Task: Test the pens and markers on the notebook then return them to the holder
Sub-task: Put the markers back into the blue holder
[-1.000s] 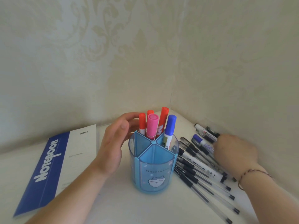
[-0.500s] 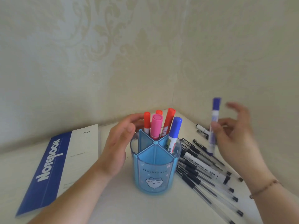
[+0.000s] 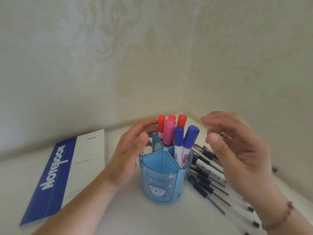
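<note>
Blue translucent plastic forms the holder (image 3: 160,184), a round pot split into compartments that stands upright on the white table (image 3: 135,217) in the corner of two patterned walls. The rear compartments carry three red-capped markers (image 3: 181,120) and a pink marker (image 3: 168,131); the right compartment carries two blue-capped markers (image 3: 179,141), the outer one tilted to the right. The left hand (image 3: 130,153) curves around the holder's left side, fingers loosely spread, touching its wall near the rim. The right hand (image 3: 237,150) hovers just right of the blue caps, fingers apart and gripping nothing. Beneath it a row of black pens (image 3: 203,180) lies on the table beside the holder. The notebook (image 3: 64,170), closed, lies flat to the left, well apart from the pens.
</note>
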### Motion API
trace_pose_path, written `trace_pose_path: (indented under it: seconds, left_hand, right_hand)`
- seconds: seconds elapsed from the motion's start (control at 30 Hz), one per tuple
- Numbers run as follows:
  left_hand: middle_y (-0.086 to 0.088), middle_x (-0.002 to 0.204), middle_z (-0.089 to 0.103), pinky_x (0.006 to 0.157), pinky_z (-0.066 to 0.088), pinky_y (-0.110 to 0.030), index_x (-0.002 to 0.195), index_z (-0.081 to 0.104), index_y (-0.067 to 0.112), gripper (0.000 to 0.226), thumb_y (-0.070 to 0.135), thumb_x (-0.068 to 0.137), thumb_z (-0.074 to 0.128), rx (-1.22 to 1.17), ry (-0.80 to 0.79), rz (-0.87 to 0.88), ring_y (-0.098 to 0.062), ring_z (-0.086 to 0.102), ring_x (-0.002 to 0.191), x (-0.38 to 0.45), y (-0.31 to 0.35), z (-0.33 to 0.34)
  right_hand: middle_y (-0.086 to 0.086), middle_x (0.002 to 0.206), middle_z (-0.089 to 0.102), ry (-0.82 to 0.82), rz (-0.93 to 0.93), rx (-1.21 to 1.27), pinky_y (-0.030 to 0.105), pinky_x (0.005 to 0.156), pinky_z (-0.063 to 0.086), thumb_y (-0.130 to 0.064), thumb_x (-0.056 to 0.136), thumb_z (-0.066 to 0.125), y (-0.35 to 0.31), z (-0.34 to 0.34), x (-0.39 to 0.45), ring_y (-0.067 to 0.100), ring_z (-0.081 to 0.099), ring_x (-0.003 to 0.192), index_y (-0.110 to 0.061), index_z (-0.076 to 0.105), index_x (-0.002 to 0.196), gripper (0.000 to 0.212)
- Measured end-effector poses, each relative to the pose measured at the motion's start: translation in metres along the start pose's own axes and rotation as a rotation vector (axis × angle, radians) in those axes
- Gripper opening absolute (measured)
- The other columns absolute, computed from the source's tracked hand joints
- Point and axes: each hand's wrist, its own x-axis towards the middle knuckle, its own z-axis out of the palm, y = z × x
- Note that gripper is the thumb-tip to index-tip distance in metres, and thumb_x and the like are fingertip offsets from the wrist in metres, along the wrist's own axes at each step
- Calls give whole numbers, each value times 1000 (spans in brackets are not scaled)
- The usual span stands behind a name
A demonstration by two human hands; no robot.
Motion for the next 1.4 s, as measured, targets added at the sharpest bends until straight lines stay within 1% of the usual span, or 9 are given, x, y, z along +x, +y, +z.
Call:
trace_pose_path:
  seconds: [0.13, 0.3, 0.6, 0.77, 0.87, 1.0, 1.1, 1.2, 1.4]
  left_hand:
    - [-6, 129, 63, 88, 48, -31, 132, 52, 11, 77, 71, 82, 53, -25, -16, 27, -23, 59, 119, 0, 1, -1]
    - [-10, 133, 60, 96, 46, -37, 135, 48, 7, 81, 69, 82, 55, -18, -39, 43, -29, 56, 123, 1, -1, -1]
    - [-6, 126, 64, 100, 45, -47, 126, 59, 22, 62, 67, 84, 54, -33, 46, 80, -28, 59, 118, 1, -2, -2]
    - [2, 115, 68, 95, 49, -40, 119, 63, 35, 53, 70, 79, 59, -62, 65, 60, -23, 62, 108, 0, 1, -1]
    - [-21, 112, 65, 90, 46, -55, 124, 58, 15, 67, 66, 80, 61, -45, 49, 72, -43, 60, 103, 0, -1, -3]
    - [-24, 103, 65, 84, 49, -55, 124, 55, 8, 70, 62, 81, 64, -42, 31, 51, -43, 61, 93, 0, -2, -3]
    - [0, 102, 72, 80, 53, -27, 124, 52, 9, 63, 56, 84, 62, -65, 12, 64, -16, 68, 93, 0, 1, 1]
    - [8, 103, 72, 81, 51, -19, 123, 51, 11, 58, 53, 85, 61, -94, 2, 57, -7, 68, 95, 1, 4, 4]
    - [3, 118, 67, 93, 49, -29, 122, 62, 34, 52, 65, 80, 62, -63, 34, 58, -16, 61, 110, 0, 1, 0]
  right_hand:
    - [-20, 89, 66, 57, 247, -444, 24, 52, 46, -12, 88, 63, 25, -25, 8, 7, 56, 64, -38, 65, 93, 26]
    - [-22, 88, 65, -351, 641, -862, 27, 72, 47, -22, 87, 64, 62, -49, 6, 1, 57, 74, -44, 63, 83, 22]
    - [-20, 77, 63, -677, 518, -933, 28, 66, 51, -56, 81, 58, 46, -24, 0, 0, 55, 69, -40, 60, 83, 17]
    - [-13, 88, 61, -724, 541, -1076, 31, 73, 53, -48, 92, 49, 43, -16, -4, 13, 60, 83, -33, 57, 93, 18]
    - [-9, 91, 63, -653, 577, -1096, 34, 76, 53, -39, 96, 48, 45, -18, -5, 17, 60, 85, -28, 56, 93, 13]
    - [-8, 81, 65, -62, 443, -561, 16, 59, 46, -18, 98, 51, 30, -26, 8, 14, 61, 69, -26, 49, 106, 11]
    - [8, 84, 66, 284, 169, 111, 23, 47, 47, -6, 99, 46, -5, -18, 13, 21, 58, 63, -30, 29, 124, 39]
    - [13, 93, 61, 276, -49, 251, 29, 51, 52, -12, 96, 47, -16, -10, 10, 29, 60, 79, -17, 21, 130, 43]
    - [7, 97, 66, 215, -69, 377, 33, 55, 56, -3, 93, 54, -16, -2, 7, 21, 66, 83, -20, 24, 117, 42]
